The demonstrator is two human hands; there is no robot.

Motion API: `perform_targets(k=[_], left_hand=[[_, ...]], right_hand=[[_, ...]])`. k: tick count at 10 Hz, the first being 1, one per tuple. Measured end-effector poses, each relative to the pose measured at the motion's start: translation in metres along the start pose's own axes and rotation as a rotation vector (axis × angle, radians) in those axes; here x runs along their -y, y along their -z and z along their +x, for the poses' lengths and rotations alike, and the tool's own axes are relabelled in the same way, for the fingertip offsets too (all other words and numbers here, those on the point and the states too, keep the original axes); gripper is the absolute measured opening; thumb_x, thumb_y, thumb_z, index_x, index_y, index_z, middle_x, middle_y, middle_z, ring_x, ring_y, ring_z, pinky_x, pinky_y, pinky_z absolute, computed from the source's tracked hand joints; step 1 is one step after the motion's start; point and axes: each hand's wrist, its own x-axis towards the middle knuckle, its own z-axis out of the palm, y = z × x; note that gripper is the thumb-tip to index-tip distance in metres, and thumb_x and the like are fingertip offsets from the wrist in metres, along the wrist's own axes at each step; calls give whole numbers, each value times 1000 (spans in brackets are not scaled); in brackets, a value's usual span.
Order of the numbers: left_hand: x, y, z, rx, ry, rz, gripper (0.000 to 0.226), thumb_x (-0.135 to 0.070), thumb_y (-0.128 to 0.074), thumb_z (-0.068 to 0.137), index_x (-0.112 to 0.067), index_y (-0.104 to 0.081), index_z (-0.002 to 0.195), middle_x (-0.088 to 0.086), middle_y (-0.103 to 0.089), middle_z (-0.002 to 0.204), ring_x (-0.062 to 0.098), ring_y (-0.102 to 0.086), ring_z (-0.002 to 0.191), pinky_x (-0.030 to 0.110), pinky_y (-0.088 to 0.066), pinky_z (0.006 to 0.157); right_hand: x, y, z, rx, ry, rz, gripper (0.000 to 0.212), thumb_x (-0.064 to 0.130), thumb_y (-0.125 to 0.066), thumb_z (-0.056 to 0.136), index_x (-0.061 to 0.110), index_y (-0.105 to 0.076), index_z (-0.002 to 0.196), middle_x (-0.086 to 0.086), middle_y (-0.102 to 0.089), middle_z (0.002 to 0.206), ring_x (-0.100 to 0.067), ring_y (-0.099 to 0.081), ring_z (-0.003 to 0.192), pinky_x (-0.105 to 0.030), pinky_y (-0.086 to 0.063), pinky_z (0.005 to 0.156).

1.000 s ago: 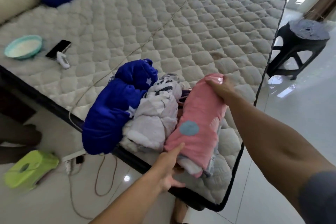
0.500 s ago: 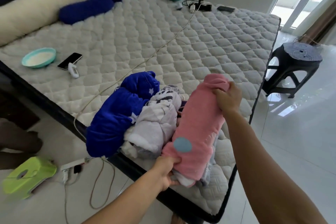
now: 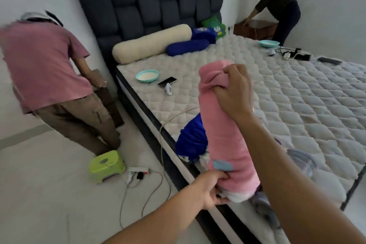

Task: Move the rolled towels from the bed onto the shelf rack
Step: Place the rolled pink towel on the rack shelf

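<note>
The right hand (image 3: 232, 90) is closed in a fist around the upper end of the pink rolled towel (image 3: 225, 130), fingers curled over the bunched fabric. The left hand (image 3: 211, 189) grips the lower end of the same roll, thumb and fingers pinching it from the left side just below a light blue patch on the cloth. The roll is held between the two hands in a steep, near-upright tilt, above the near edge of the bed (image 3: 297, 105).

Behind the pink roll, a blue rolled towel (image 3: 191, 140) lies on the mattress at the near edge, partly hidden. Pale grey-white fabric (image 3: 263, 202) shows beneath and to the right of the pink roll at the same edge; its form cannot be determined.

Toward the left edge of the bed lie a light teal bowl (image 3: 147, 75), a phone (image 3: 167, 82) and a small white device (image 3: 168, 89), close together. At the head end, against the dark padded headboard (image 3: 150, 6), rest a cream bolster (image 3: 150, 46), a blue bolster (image 3: 188, 47) and a green cushion (image 3: 214, 26). A second teal bowl (image 3: 269, 43) and cables (image 3: 287, 53) lie near the far edge.

On the floor to the left of the bed stand a green step stool (image 3: 107, 165) and a power strip (image 3: 138, 170) with leads. A person in a pink shirt (image 3: 41, 61) bends beside the headboard. Another person in dark clothing (image 3: 277, 4) bends over a wooden nightstand (image 3: 255, 30) at the far side.
</note>
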Motion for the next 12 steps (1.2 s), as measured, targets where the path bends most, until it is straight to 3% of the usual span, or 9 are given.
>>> perform_targets(k=[2, 4, 6, 7, 8, 9, 10, 11, 12], left_hand=[[5, 122, -94, -210, -220, -190, 30, -9, -54, 88, -14, -58, 117, 5, -65, 91, 20, -61, 79, 33, -52, 63], [29, 256, -193, -491, -416, -413, 13, -8, -51, 88, -18, -58, 94, 5, -62, 89, 21, -58, 83, 31, -48, 71], [73, 365, -280, -728, -594, -706, 15, -8, -52, 90, -19, -56, 99, 7, -63, 99, 22, -60, 88, 33, -49, 71], [96, 413, -320, -874, -649, -823, 14, -9, -52, 90, -19, -57, 98, 11, -59, 121, 26, -56, 107, 37, -48, 81], [118, 465, -354, -1006, -694, -922, 20, -8, -53, 88, -18, -57, 104, 10, -60, 121, 26, -57, 105, 38, -48, 83], [133, 512, -387, -1111, -743, -1018, 30, -8, -55, 85, -19, -56, 112, 4, -64, 106, 21, -60, 92, 36, -50, 77], [141, 554, -409, -1202, -745, -1128, 28, -7, -56, 82, -18, -58, 108, 5, -65, 102, 20, -61, 87, 34, -51, 70], [146, 591, -422, -1264, -782, -1234, 34, -5, -56, 77, -17, -62, 109, 6, -68, 98, 24, -62, 94, 43, -54, 89], [152, 615, -437, -1314, -797, -1297, 27, -5, -55, 80, -16, -63, 104, 8, -67, 95, 27, -61, 95, 45, -52, 97]], right_hand=[[155, -59, -62, 88, 325, 198, 24, 17, -59, 81, 8, -54, 103, -9, -54, 116, -22, -52, 100, -33, -48, 85], [308, -117, -138, 240, 567, 492, 29, 14, -64, 76, 3, -56, 102, -15, -55, 111, -31, -53, 101, -39, -45, 88], [441, -166, -220, 444, 779, 779, 31, 12, -68, 77, 6, -54, 105, -5, -51, 106, -14, -45, 96, -8, -32, 79], [500, -191, -264, 537, 871, 903, 35, 16, -70, 78, 6, -53, 108, 4, -42, 105, -11, -42, 95, 0, -30, 79], [559, -221, -302, 637, 940, 982, 37, 25, -70, 80, 11, -52, 109, 8, -41, 107, -12, -46, 97, -10, -33, 79], [615, -255, -337, 726, 1035, 1089, 37, 31, -70, 80, 14, -52, 108, 8, -42, 107, -11, -47, 99, -18, -39, 84], [668, -288, -366, 829, 1106, 1172, 34, 28, -69, 81, 13, -53, 108, 6, -45, 108, -9, -44, 99, -13, -38, 86], [712, -321, -395, 919, 1181, 1212, 33, 26, -68, 82, 13, -53, 109, 0, -50, 110, -10, -45, 98, -16, -39, 85], [751, -349, -428, 1033, 1210, 1227, 34, 30, -66, 83, 15, -52, 110, -3, -52, 114, -15, -49, 103, -25, -44, 88]])
